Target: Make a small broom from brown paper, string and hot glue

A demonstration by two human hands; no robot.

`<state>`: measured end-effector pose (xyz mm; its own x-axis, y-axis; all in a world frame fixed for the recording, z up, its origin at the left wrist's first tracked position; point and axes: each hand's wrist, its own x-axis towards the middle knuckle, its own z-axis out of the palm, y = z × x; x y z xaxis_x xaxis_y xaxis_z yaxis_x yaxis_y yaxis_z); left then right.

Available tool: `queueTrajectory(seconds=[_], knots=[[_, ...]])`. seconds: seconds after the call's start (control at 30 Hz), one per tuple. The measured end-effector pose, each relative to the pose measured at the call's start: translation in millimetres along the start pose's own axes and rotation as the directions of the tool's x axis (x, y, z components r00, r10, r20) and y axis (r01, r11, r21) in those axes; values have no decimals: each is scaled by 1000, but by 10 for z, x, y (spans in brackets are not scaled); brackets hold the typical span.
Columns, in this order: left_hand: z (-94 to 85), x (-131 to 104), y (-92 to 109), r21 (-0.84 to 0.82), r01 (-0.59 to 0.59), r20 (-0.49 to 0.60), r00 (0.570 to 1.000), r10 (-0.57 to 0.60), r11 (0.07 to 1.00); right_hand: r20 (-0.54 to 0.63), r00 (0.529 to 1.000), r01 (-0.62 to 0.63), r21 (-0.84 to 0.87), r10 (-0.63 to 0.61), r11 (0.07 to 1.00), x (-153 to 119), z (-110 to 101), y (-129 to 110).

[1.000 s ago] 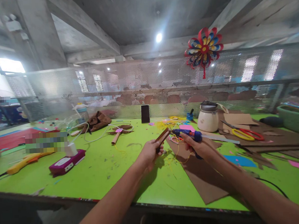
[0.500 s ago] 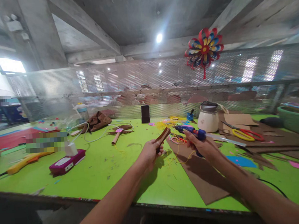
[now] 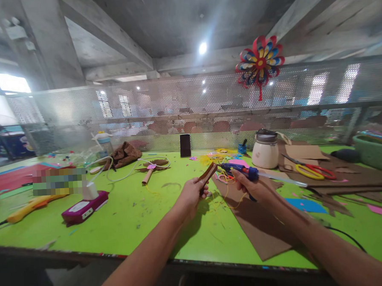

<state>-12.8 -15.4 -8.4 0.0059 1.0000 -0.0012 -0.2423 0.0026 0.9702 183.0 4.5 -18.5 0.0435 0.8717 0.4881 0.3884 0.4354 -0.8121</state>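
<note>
In the head view, the left hand [image 3: 191,195], grip closed around a brown strip [image 3: 208,173], angles it above the surface [image 3: 124,223], seemingly for access by the blue glue gun [image 3: 237,168] in the right hand's [image 3: 251,186] closed grip.

The left hand [image 3: 193,193] grips a folded brown cardboard piece [image 3: 208,173]; the right hand [image 3: 247,183] holds a blue glue gun [image 3: 240,169], its nozzle near the cardboard's upper end. Yellow strands [image 3: 217,201] lie between the hands. Beyond them stands a dark phone [image 3: 185,146]; right of the right hand are scissors [image 3: 311,172].
</note>
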Motion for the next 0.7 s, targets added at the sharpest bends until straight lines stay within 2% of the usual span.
queueTrajectory(seconds=[0.17,0.33,0.7], knots=[[7,-3,11,46,-27,-8,1000,27,999,-10,999,-32,26,32,999,-6,-27,-21],[19,-36,11,50,-61,-12,998,61,997,62,998,-11,39,9,999,6,-10,25],[-4,-16,-5,43,-71,1,997,71,997,58,998,11,-33,-10,999,7,-18,71]])
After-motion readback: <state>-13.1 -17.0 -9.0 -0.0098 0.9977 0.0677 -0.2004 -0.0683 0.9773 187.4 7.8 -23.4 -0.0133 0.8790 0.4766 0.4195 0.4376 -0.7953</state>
